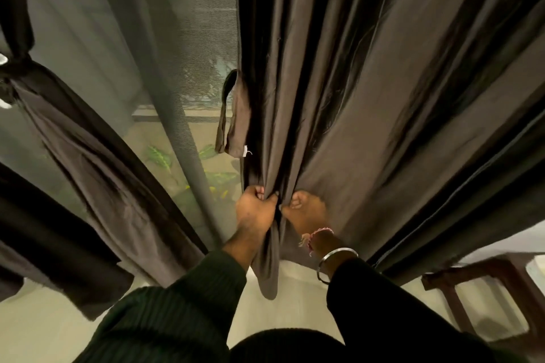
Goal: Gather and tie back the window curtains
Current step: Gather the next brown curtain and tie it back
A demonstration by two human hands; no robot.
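A dark brown curtain hangs loose over the right half of the view. My left hand grips a bunch of its folds near the inner edge. Just to the right, my right hand pinches the neighbouring fold, fingers curled into the cloth. A brown tie-back strap dangles in a loop from the curtain's left edge, above my hands. On the left, a second dark curtain is bunched and knotted with a tie.
A mesh screen covers the window between the curtains, with green plants outside. A grey vertical frame bar runs down the middle. A dark wooden piece of furniture stands at the lower right on a pale floor.
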